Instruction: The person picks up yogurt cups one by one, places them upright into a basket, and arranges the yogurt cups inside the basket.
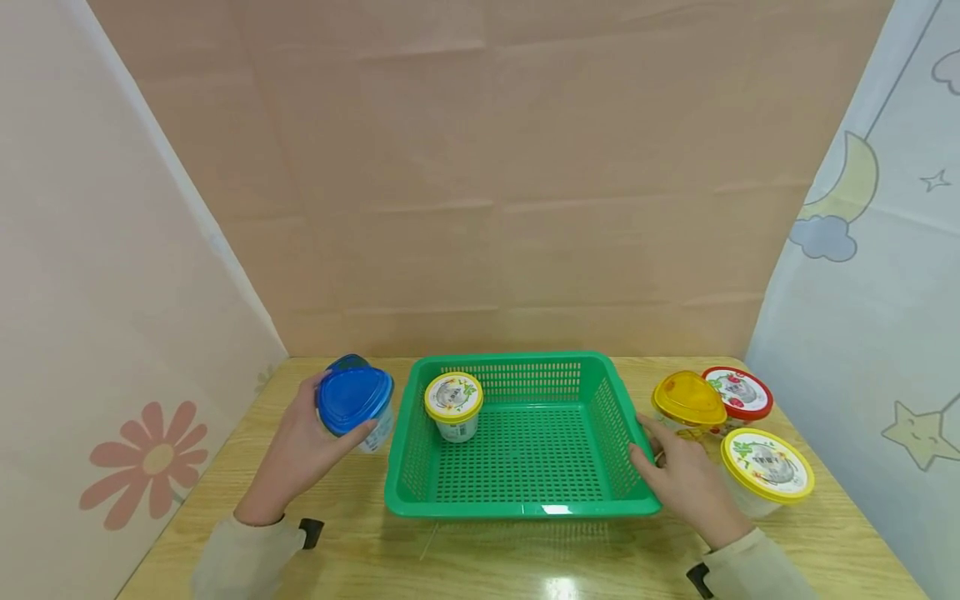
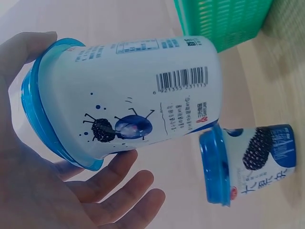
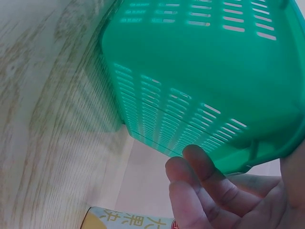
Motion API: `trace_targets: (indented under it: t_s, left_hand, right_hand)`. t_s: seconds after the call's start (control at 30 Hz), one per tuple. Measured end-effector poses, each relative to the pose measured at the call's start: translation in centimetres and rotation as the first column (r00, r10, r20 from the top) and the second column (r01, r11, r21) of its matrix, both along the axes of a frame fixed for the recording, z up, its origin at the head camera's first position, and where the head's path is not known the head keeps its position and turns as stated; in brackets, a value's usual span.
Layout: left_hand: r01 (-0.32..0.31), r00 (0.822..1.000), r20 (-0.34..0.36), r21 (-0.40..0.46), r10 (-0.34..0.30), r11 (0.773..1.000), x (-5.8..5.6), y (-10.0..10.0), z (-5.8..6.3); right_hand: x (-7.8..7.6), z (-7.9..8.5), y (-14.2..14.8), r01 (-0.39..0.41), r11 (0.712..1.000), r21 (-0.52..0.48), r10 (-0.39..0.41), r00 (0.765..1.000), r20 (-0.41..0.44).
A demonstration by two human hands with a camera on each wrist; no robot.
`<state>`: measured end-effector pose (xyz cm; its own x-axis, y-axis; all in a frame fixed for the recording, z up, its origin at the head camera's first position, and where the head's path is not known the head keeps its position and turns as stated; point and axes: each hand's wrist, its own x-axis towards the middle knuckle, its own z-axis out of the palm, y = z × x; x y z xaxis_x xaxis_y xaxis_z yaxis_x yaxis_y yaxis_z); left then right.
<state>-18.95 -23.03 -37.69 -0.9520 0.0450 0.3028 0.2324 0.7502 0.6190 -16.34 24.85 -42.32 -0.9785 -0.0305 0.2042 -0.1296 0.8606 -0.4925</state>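
My left hand [image 1: 303,446] holds a blue-lidded yogurt cup [image 1: 356,402] by its lid end, left of the green basket [image 1: 525,509]. In the left wrist view the cup's white side shows a barcode and berry drawings, and it is tilted. Behind it stands a second blue-lidded cup [image 2: 255,162], mostly hidden in the head view. At the basket's right rim, my right hand [image 1: 686,475] grips the edge, thumb on the rim and fingers against the outer wall. Inside the basket at the left is a white cup with a yellow-rimmed lid [image 1: 453,407].
Right of the basket stand a yogurt cup with a translucent yellow lid [image 1: 688,400], a red-rimmed tub [image 1: 741,393] and a larger yellow-rimmed tub [image 1: 767,465]. The wooden table [image 1: 360,550] is bounded by a brown backdrop [image 1: 487,208] and patterned sheets at both sides.
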Motion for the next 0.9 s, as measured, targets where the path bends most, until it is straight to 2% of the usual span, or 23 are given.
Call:
trace_targets:
  t_s: [0.37,0.6,0.9]
  left_hand:
    - [0.036,0.999,-0.033,0.015,-0.035,0.999,-0.3,1.6,1.2]
    - [0.041,0.999,0.005,0.019,-0.042,0.999,-0.5,3.0,2.2]
    - [0.043,0.999,0.003,0.033,-0.043,0.999,-0.9,4.6,3.1]
  right_hand:
    - [0.2,0.1,0.0,-0.005,1.000,-0.005,0.005,1.000,0.008]
    - [0.1,0.0,0.0,-0.003,1.000,-0.002,0.003,1.000,0.007]
    - [-0.1,-0.3,0.2,-0.020,1.000,-0.007,0.020,1.000,-0.007]
